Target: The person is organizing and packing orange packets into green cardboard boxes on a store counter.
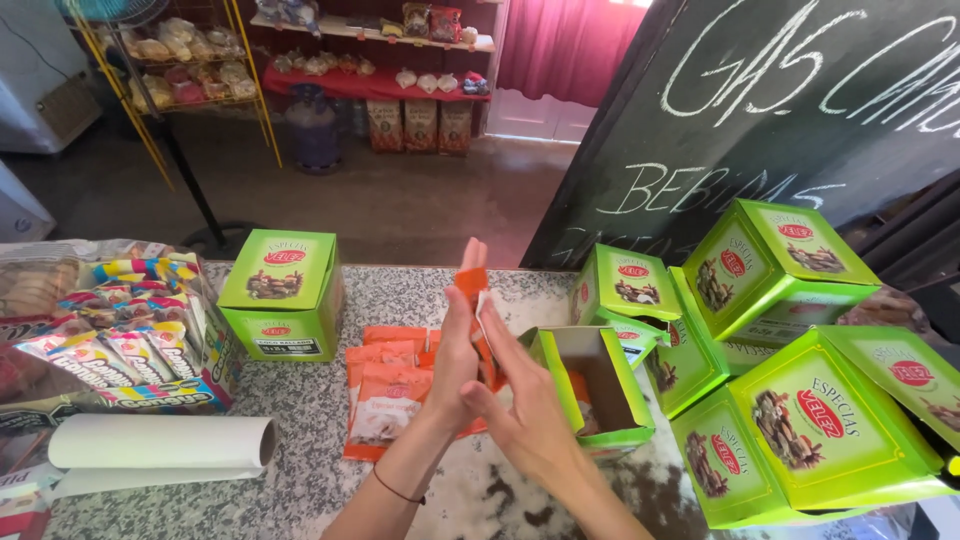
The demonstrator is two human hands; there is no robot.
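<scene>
Just left of the open green box, left hand and right hand press flat-fingered around upright orange packets, squaring them; spare packets lie farther left.

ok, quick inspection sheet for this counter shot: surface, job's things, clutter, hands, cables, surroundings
Surface: speckled stone counter, crowded.
Job's things: orange sachets piled flat; open green box beside them.
Clutter: closed green boxes stacked at right, one at left; snack packets; paper roll.
Hands: left hand and right hand pressed around an upright orange sachet.
Cables: nothing seen.
Surroundings: chalkboard, shop shelves, gas cylinder.
</scene>
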